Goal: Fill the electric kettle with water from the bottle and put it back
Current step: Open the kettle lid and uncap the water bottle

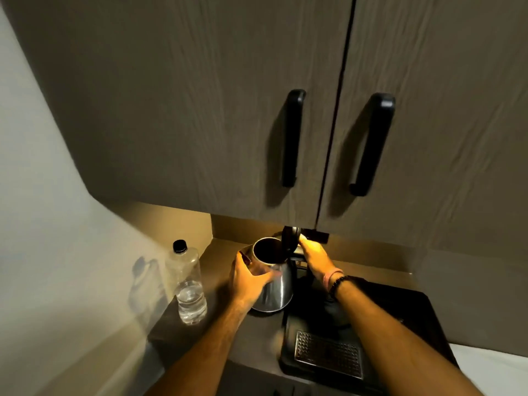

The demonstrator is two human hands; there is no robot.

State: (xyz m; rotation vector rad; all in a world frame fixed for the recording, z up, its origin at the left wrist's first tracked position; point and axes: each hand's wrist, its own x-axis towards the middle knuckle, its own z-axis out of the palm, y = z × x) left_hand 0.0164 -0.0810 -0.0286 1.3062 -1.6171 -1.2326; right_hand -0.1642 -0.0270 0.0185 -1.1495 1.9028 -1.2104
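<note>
Holding the round steel electric kettle (273, 284) steady is the main care here: the left hand (248, 278) wraps its body, the right hand (313, 260) grips the black handle beside the raised lid (290, 243). It stands near the worktop's (220, 261) back edge, mouth open and dark inside. The clear plastic bottle (188, 284), black cap on, waits just left, partly full.

Nothing readable here: no lettering shows on the bottle (190, 284), the kettle (273, 284) or the cabinet doors (200, 110).
</note>
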